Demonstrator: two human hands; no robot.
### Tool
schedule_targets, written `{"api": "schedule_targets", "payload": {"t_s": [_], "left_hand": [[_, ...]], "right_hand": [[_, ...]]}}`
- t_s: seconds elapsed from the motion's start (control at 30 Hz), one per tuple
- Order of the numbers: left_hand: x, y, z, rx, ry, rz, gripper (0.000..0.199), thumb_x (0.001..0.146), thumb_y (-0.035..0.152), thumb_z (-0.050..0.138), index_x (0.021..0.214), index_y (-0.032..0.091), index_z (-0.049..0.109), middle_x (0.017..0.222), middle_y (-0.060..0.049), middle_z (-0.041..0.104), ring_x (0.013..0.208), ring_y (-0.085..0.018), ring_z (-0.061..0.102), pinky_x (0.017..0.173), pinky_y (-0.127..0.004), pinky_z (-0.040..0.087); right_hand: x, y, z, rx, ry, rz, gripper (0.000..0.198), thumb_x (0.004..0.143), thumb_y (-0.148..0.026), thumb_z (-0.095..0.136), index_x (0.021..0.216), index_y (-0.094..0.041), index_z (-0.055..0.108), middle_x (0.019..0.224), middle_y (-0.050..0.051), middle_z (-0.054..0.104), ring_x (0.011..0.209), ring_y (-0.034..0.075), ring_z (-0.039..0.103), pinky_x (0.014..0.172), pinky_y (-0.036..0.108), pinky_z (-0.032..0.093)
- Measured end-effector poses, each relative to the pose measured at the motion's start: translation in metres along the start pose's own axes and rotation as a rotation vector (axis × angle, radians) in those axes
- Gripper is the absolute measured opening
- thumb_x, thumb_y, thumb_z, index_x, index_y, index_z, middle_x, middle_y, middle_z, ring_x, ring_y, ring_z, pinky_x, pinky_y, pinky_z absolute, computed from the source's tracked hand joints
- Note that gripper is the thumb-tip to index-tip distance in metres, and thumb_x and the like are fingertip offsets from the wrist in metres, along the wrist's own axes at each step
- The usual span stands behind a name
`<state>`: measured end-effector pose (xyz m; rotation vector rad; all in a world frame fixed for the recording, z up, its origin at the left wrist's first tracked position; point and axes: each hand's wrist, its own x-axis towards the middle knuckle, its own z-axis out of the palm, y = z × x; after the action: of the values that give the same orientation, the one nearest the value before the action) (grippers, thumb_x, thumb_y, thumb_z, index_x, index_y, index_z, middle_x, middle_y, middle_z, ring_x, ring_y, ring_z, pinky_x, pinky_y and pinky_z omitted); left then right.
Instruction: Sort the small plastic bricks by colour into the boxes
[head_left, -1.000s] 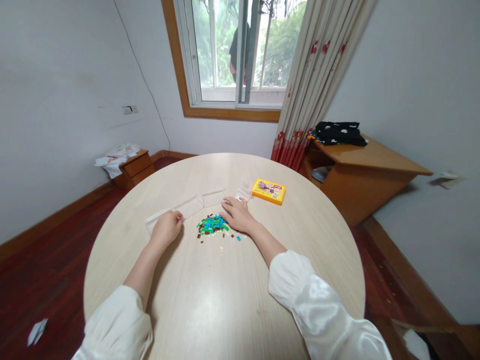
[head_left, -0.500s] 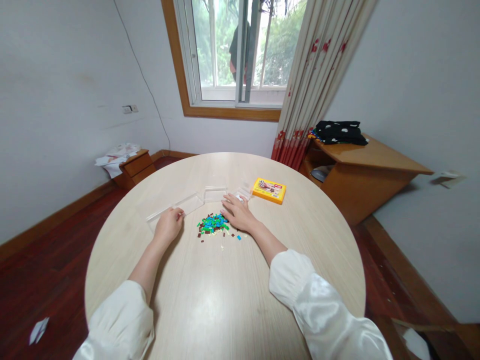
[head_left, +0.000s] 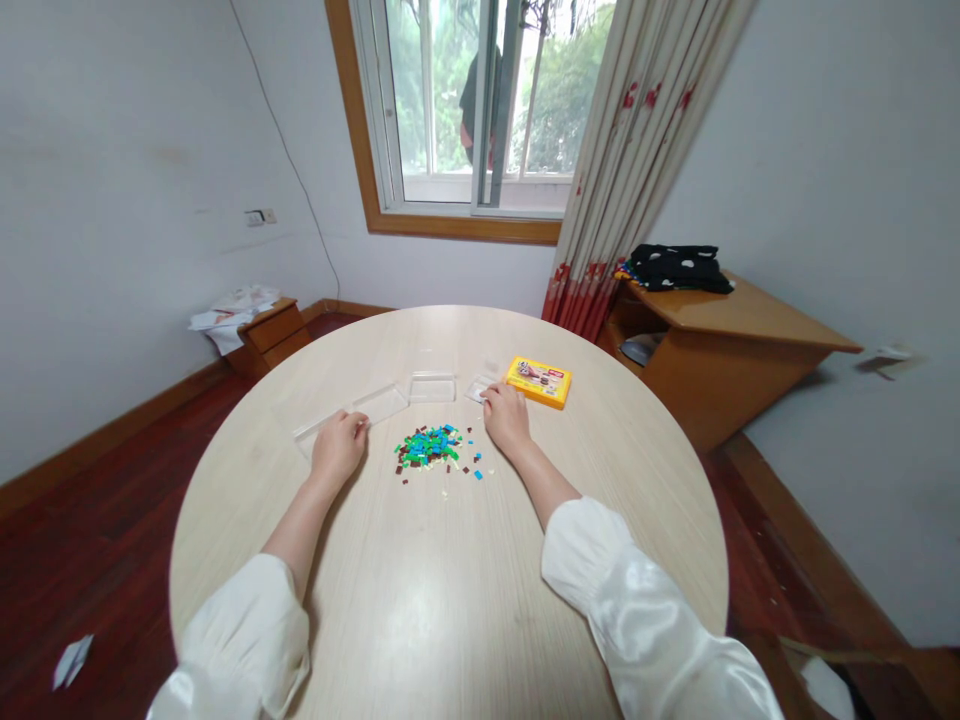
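A loose pile of small building bricks (head_left: 429, 447), green, blue, brown and cream, lies between my hands. My left hand (head_left: 339, 445) rests left of the pile with its fingers curled together, beside long clear plastic boxes (head_left: 380, 402). Whatever those fingertips hold, if anything, is too small to make out. My right hand (head_left: 508, 418) is right of the pile, fingers bent and closed at the near edge of a small clear tray (head_left: 478, 388). Its fingertips are partly hidden, and I cannot tell what is in them. Behind the pile stands another clear plastic box (head_left: 432, 388).
A yellow box (head_left: 538, 382) with a printed lid lies just beyond my right hand. All this is on a round pale wooden table (head_left: 420, 580). Several stray bricks lie right of the pile. A brown cabinet (head_left: 750, 330) stands to the right, by the curtain (head_left: 622, 150).
My right hand has moved right, off the pile's right side, and its spread fingers have drawn together. More stray bricks show there. The left hand has hardly moved.
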<state>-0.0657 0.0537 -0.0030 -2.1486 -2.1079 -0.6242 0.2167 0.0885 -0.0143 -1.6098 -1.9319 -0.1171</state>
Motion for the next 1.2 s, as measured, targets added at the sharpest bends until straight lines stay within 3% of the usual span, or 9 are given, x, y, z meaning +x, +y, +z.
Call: {"api": "schedule_targets", "payload": {"t_s": [0.1, 0.27, 0.57, 0.87, 1.03, 1.13, 1.2], "left_hand": [[0.0, 0.0, 0.0, -0.011, 0.047, -0.002, 0.03, 0.081, 0.024, 0.043, 0.099, 0.016, 0.065, 0.091, -0.009, 0.064, 0.083, -0.022, 0.06, 0.078, -0.032, 0.042], [-0.002, -0.001, -0.002, 0.019, 0.062, -0.008, 0.029, 0.081, 0.024, 0.043, 0.095, 0.018, 0.067, 0.092, -0.01, 0.065, 0.087, -0.025, 0.06, 0.078, -0.036, 0.04], [0.001, -0.006, 0.004, -0.039, 0.109, -0.018, 0.028, 0.081, 0.024, 0.043, 0.092, 0.017, 0.067, 0.086, -0.009, 0.064, 0.081, -0.023, 0.059, 0.076, -0.033, 0.042], [0.002, -0.005, 0.003, -0.066, 0.14, -0.025, 0.028, 0.08, 0.026, 0.043, 0.092, 0.017, 0.066, 0.09, -0.01, 0.066, 0.086, -0.024, 0.059, 0.078, -0.035, 0.039], [0.001, -0.003, 0.001, -0.057, 0.133, -0.058, 0.026, 0.08, 0.025, 0.043, 0.092, 0.017, 0.065, 0.092, -0.011, 0.068, 0.091, -0.026, 0.058, 0.082, -0.04, 0.031], [0.0, -0.002, 0.0, -0.059, 0.146, -0.075, 0.027, 0.081, 0.027, 0.043, 0.093, 0.016, 0.065, 0.093, -0.011, 0.068, 0.093, -0.027, 0.057, 0.083, -0.041, 0.028], [-0.001, 0.001, -0.002, -0.06, 0.176, -0.101, 0.028, 0.082, 0.029, 0.043, 0.094, 0.016, 0.064, 0.096, -0.012, 0.066, 0.096, -0.028, 0.055, 0.083, -0.042, 0.027]], "right_hand": [[0.001, 0.001, 0.001, -0.005, 0.019, 0.016, 0.024, 0.081, -0.011, 0.048, 0.094, -0.017, 0.068, 0.107, 0.012, 0.057, 0.099, 0.024, 0.046, 0.084, 0.036, 0.037], [0.002, 0.006, 0.007, 0.076, -0.003, 0.018, 0.027, 0.082, -0.009, 0.044, 0.094, -0.018, 0.067, 0.094, 0.01, 0.058, 0.093, 0.022, 0.05, 0.082, 0.034, 0.041], [0.002, 0.003, 0.014, 0.284, 0.007, -0.05, 0.029, 0.083, -0.012, 0.04, 0.099, -0.013, 0.064, 0.098, 0.011, 0.056, 0.09, 0.019, 0.054, 0.086, 0.031, 0.043], [0.002, -0.001, 0.007, 0.097, -0.061, 0.024, 0.032, 0.086, -0.02, 0.04, 0.108, -0.013, 0.061, 0.11, 0.014, 0.054, 0.1, 0.024, 0.048, 0.09, 0.038, 0.039], [0.001, -0.004, 0.007, 0.086, -0.093, -0.001, 0.035, 0.086, -0.022, 0.041, 0.115, -0.013, 0.058, 0.118, 0.015, 0.053, 0.108, 0.025, 0.046, 0.092, 0.039, 0.036], [0.003, 0.0, -0.001, 0.058, -0.03, -0.005, 0.035, 0.087, -0.022, 0.039, 0.117, -0.016, 0.056, 0.121, 0.013, 0.053, 0.112, 0.023, 0.045, 0.096, 0.039, 0.032], [0.005, 0.01, -0.01, -0.013, 0.062, 0.072, 0.036, 0.087, -0.022, 0.039, 0.12, -0.018, 0.054, 0.126, 0.012, 0.051, 0.118, 0.023, 0.041, 0.098, 0.041, 0.026]]}}
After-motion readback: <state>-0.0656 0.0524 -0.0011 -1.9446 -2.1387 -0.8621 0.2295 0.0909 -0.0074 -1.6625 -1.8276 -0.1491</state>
